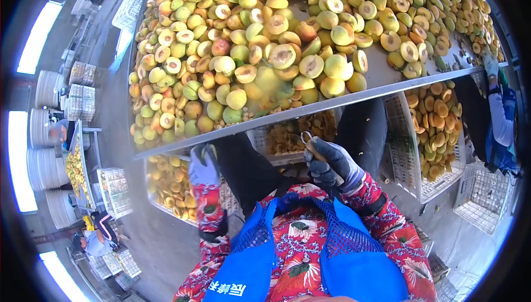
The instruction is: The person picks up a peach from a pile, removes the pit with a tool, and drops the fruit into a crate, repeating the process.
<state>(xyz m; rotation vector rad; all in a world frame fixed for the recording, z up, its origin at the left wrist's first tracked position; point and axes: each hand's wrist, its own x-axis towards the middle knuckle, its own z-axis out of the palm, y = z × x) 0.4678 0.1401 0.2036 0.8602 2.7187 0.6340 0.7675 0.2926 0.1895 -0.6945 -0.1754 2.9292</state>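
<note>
My right hand (332,165), in a grey-and-dark glove, is wrapped round the handle of a small pitting tool (306,137) with a metal loop at its end. It is held in front of my lap, just below the table edge. My left hand (203,164), also gloved, hangs beside that edge over a crate of halved peaches (176,183). Its fingers point downward, partly hidden, and I see nothing in them. Above both hands lies a big heap of halved peaches (238,100), cut faces and pits showing on many.
The metal table's edge (381,92) runs across in front of me. Under it stand a crate of pits and scraps (301,132) and, to the right, a white crate (395,130) of peach halves. A co-worker's sleeve (500,119) is at far right. Other people work at left.
</note>
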